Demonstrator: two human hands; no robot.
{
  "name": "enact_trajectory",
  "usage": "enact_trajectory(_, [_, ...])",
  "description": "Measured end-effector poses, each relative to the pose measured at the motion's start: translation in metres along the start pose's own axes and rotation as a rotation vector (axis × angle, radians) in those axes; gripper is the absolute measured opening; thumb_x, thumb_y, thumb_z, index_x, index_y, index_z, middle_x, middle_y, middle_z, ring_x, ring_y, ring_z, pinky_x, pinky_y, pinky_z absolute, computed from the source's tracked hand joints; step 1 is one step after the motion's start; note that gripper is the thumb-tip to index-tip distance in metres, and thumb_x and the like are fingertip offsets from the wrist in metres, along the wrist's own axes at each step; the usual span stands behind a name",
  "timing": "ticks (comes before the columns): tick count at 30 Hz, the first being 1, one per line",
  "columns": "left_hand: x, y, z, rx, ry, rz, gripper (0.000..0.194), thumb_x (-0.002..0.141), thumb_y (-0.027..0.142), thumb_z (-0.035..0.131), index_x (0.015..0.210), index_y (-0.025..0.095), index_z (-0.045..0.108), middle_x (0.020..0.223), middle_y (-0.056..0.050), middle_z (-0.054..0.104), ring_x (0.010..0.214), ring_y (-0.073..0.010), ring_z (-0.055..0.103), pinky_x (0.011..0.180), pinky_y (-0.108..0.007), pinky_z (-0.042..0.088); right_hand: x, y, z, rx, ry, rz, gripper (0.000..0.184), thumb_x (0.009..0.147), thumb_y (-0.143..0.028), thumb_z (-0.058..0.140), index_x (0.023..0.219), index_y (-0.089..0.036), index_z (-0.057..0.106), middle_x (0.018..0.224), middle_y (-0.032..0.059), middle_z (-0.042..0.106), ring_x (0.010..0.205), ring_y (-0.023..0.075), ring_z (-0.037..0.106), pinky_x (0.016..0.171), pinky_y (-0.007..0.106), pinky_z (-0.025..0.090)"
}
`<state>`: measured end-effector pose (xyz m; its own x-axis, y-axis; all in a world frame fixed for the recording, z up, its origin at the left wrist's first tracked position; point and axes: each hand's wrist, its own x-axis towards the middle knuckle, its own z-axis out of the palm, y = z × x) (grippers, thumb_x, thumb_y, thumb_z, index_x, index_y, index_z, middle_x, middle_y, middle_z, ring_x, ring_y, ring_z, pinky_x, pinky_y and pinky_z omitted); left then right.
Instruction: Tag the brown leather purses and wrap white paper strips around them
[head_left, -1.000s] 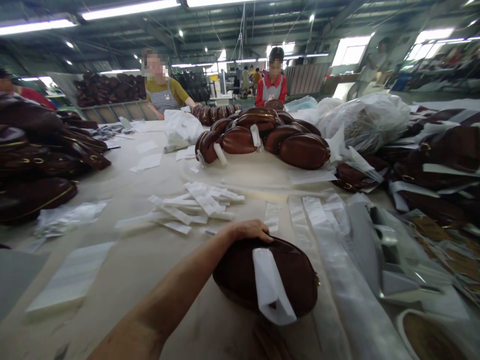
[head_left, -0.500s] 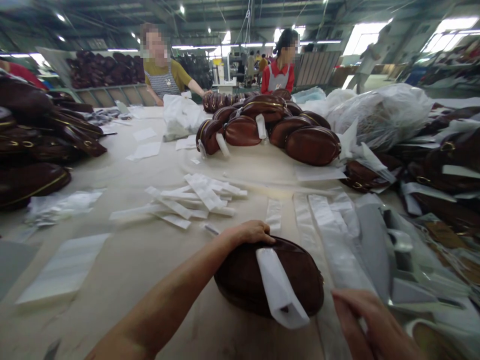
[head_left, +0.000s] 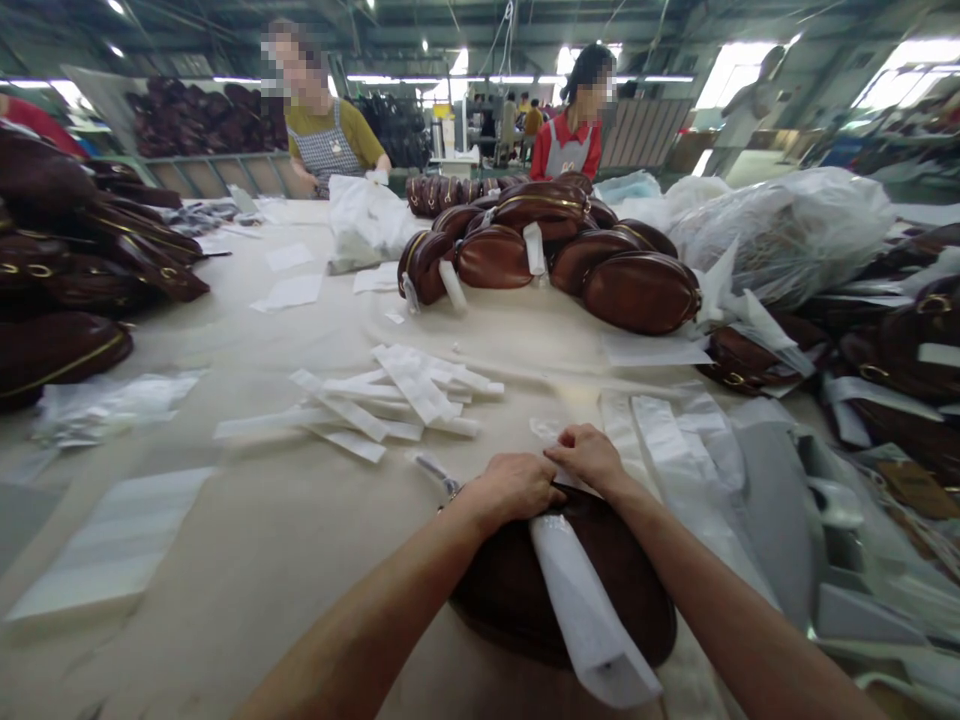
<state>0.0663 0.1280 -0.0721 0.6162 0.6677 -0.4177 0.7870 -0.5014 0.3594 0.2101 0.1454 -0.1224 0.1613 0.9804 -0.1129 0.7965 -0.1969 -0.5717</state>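
Note:
A dark brown oval leather bag (head_left: 495, 600) stands on the table in front of me. My left hand (head_left: 517, 490) has its fingers closed over the bag's upper edge. A white wrapped strap (head_left: 589, 610) hangs down across the near face of the bag. Just behind the top edge, my right hand (head_left: 592, 458) pinches at a clear plastic strip (head_left: 546, 430); its fingertips partly cover the strip. A small plastic-wrapped metal piece (head_left: 435, 470) sticks out at the bag's left end.
White strips (head_left: 390, 400) lie loosely beyond my left arm. Brown bags (head_left: 495, 256) are heaped at the back, with another pile (head_left: 60, 230) on the left. Plastic sleeves (head_left: 675, 450) and grey sheets (head_left: 780, 510) lie right. Two co-workers stand across the table.
My right hand has moved from the lower right up to the plastic strip behind the bag. My left hand stays on the bag. One co-worker has drawn an arm back from the far bags.

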Motion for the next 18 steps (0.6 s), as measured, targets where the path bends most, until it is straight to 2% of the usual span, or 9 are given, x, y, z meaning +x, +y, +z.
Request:
enact_trajectory(4, [0.000,-0.003,0.003,-0.050,0.048,-0.050,0.033,0.080,0.044,0.050,0.091,0.016,0.065,0.101,-0.013,0.068,0.100,-0.0285,0.062,0.082,-0.035,0.048,-0.003,0.001,-0.002,0.195,-0.001,-0.056,0.016,0.064,-0.030,0.062,0.059,-0.022,0.050,0.057,-0.0035,0.052,0.062,0.0146,0.054,0.060,0.026,0.040])
enact_trajectory(8, [0.001,-0.004,0.005,-0.110,0.089,-0.079,0.035,0.078,0.043,0.055,0.095,0.014,0.063,0.101,-0.014,0.067,0.101,-0.0300,0.061,0.085,-0.035,0.048,-0.004,-0.003,0.001,0.440,-0.086,-0.093,0.020,0.068,-0.039,0.056,0.065,-0.022,0.046,0.050,-0.0070,0.048,0.048,0.0115,0.051,0.053,0.025,0.044])
enact_trajectory(12, [0.002,-0.009,0.009,-0.183,0.174,-0.131,0.056,0.070,0.047,0.066,0.110,0.009,0.053,0.104,-0.016,0.065,0.102,-0.0298,0.061,0.084,-0.033,0.048,-0.005,-0.013,0.001,0.638,-0.133,-0.147,0.030,0.065,-0.047,0.059,0.066,-0.022,0.044,0.056,-0.0063,0.052,0.052,0.0109,0.056,0.056,0.026,0.050])
enact_trajectory(15, [0.003,-0.013,0.011,-0.236,0.224,-0.167,0.075,0.063,0.049,0.072,0.118,0.005,0.046,0.107,-0.018,0.063,0.100,-0.0293,0.061,0.081,-0.032,0.049,-0.010,-0.020,-0.003,0.711,-0.139,-0.182,0.031,0.064,-0.047,0.063,0.066,-0.021,0.045,0.057,-0.0063,0.052,0.055,0.0111,0.057,0.058,0.027,0.051])
enact_trajectory(18, [0.007,-0.018,0.014,-0.278,0.230,-0.132,0.072,0.062,0.050,0.072,0.117,0.011,0.049,0.109,-0.012,0.064,0.100,-0.0264,0.061,0.080,-0.029,0.048,-0.020,-0.024,-0.009,0.744,-0.135,-0.200,0.029,0.064,-0.044,0.065,0.068,-0.021,0.048,0.057,-0.0068,0.052,0.056,0.0119,0.058,0.060,0.027,0.051])
